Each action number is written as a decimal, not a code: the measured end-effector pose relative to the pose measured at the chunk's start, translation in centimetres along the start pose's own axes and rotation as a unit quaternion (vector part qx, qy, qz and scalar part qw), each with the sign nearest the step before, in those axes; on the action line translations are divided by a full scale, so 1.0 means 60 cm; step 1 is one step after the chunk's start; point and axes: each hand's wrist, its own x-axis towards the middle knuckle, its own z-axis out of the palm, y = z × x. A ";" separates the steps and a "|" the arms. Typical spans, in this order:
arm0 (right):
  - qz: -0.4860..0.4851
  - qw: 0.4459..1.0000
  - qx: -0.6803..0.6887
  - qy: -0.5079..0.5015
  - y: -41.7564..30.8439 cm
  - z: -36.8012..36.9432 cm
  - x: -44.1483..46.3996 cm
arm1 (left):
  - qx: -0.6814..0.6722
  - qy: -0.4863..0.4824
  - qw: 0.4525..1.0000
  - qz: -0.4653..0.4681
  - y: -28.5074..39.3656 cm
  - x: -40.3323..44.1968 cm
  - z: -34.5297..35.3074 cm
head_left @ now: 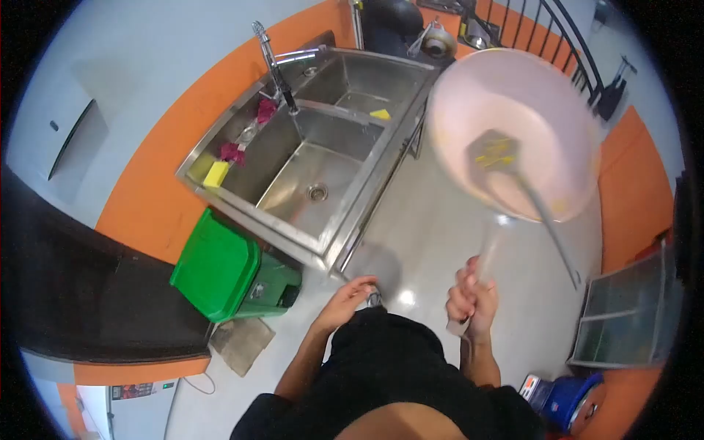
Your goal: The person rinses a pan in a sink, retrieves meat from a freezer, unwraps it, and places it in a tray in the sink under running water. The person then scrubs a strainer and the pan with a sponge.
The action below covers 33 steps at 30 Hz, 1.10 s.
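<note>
My right hand [473, 299] is wrapped round the pale handle of a frying pan [565, 147]. The pan is raised off to the right, with its pinkish inside facing me and yellowish smears near its lower rim. Resting in it is a grey slotted spatula [539, 202], yellow bits on its head and its handle sticking out past the rim. My left hand [348, 302] hangs in front of my body, fingers loosely stretched out and nothing visible in them. It is nearest to the front corner of the steel sink [330, 246].
The double-bowl sink has a tall faucet [276, 70], a yellow sponge [215, 174] and magenta cloths [233, 152] along its ledge. A green lidded bin [220, 268] stands at its left end. At right are a glass-fronted cabinet [623, 312] and a blue container [565, 400].
</note>
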 end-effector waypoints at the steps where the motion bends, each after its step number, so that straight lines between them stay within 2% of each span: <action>1: 0.069 0.997 0.006 -0.021 -0.001 -0.012 0.039 | -0.032 -0.029 0.999 0.016 0.030 0.048 0.006; 3: 0.205 0.977 0.025 -0.045 0.001 -0.038 0.103 | -0.094 -0.095 0.991 0.034 0.081 0.122 0.025; 6: 0.360 0.930 0.017 -0.078 0.053 -0.068 0.207 | -0.342 -0.097 0.933 -0.056 0.099 0.211 0.027; 9: 0.478 0.869 0.010 -0.127 0.098 -0.078 0.322 | -0.348 -0.013 0.934 -0.073 0.112 0.278 -0.014; 10: 0.507 0.851 -0.003 -0.138 0.112 -0.088 0.366 | -0.336 0.054 0.939 -0.054 0.089 0.306 -0.026; 11: 0.538 0.830 -0.015 -0.149 0.132 -0.102 0.410 | -0.336 0.108 0.933 -0.073 0.092 0.325 -0.034; 13: 0.586 0.793 -0.024 -0.166 0.159 -0.111 0.502 | -0.336 0.220 0.910 -0.101 0.109 0.371 -0.055; 14: 0.616 0.768 -0.026 -0.172 0.175 -0.119 0.534 | -0.342 0.265 0.897 -0.086 0.092 0.397 -0.067; 17: 0.661 0.699 -0.075 -0.261 0.238 -0.142 0.637 | -0.438 0.317 0.837 -0.090 0.066 0.450 -0.114; 18: 0.647 0.698 -0.110 -0.287 0.248 -0.135 0.656 | -0.461 0.306 0.830 -0.071 0.069 0.457 -0.128; 20: 0.606 0.695 -0.183 -0.340 0.257 -0.121 0.709 | -0.432 0.397 0.807 -0.068 0.083 0.500 -0.143; 21: 0.629 0.670 -0.197 -0.341 0.258 -0.120 0.738 | -0.417 0.439 0.793 -0.072 0.084 0.518 -0.150; 23: 0.673 0.624 -0.218 -0.333 0.270 -0.118 0.789 | -0.432 0.462 0.772 -0.056 0.046 0.544 -0.180; 24: 0.596 0.639 -0.277 -0.399 0.292 -0.138 0.802 | -0.438 0.473 0.764 -0.039 0.009 0.551 -0.193; 27: 0.551 0.584 -0.384 -0.455 0.228 -0.126 0.884 | -0.453 0.500 0.737 -0.031 0.009 0.576 -0.207; 29: 0.537 0.585 -0.345 -0.500 0.188 -0.125 0.949 | -0.462 0.515 0.720 -0.046 0.005 0.573 -0.225; 31: 0.489 0.622 -0.381 -0.479 0.178 -0.142 1.022 | -0.490 0.474 0.730 -0.055 -0.015 0.554 -0.252; 33: 0.365 0.727 -0.428 -0.393 0.181 -0.148 1.100 | -0.513 0.440 0.731 -0.092 -0.023 0.538 -0.285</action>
